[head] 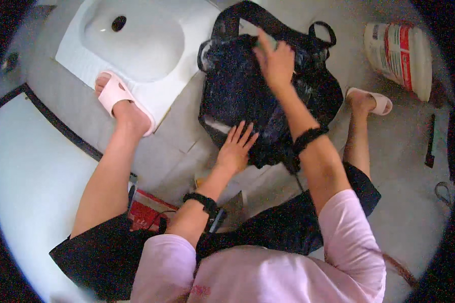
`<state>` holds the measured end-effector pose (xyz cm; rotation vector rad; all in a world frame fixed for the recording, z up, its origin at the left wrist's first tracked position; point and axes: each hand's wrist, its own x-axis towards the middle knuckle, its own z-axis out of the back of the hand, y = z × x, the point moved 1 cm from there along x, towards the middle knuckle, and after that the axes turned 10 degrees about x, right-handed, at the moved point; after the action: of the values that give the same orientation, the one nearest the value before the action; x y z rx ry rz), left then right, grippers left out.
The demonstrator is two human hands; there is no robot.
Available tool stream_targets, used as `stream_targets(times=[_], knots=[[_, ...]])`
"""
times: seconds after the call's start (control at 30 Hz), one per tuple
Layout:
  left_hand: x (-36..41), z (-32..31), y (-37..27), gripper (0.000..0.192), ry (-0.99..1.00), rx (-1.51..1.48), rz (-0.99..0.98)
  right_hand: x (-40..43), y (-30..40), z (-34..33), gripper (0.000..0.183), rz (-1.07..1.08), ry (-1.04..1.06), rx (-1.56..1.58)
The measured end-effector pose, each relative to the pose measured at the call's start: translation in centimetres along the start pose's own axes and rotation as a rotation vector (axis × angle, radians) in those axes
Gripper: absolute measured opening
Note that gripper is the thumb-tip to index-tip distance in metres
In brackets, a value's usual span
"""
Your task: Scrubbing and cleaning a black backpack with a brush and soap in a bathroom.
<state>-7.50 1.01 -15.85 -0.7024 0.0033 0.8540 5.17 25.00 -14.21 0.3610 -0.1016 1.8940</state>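
A black fabric bag (239, 83) with straps and loops lies spread on the tiled floor in front of me. My left hand (236, 149) rests on its near left edge with the fingers apart, holding nothing. Higher up, at the far part of the bag, my right hand (276, 62) is closed around a small greenish object (270, 44), pressed against the fabric. The fingers hide most of that object, so its kind cannot be told. Whitish patches, perhaps foam or shine, show on the bag near its loops.
A white squat toilet pan (170, 85) is set in the floor at the upper left. A white and red container (398, 57) stands at the upper right. Between my legs are a red package (148, 212) and other small items. A pale panel with a dark edge is on the left.
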Motion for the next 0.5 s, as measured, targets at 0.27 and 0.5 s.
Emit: stream_targets(times=[0.27,0.5], knots=[[-0.3,1.7,1.1,0.071,-0.117,0.043,0.280,-0.3,6.4,0.0,0.047,-0.045,0.528,0.423],[-0.7,-2.2,1.5,0.075,0.080,0.309,0.328,-5.9,11.2,-1.1,0.053,0.053,0.420,0.561]])
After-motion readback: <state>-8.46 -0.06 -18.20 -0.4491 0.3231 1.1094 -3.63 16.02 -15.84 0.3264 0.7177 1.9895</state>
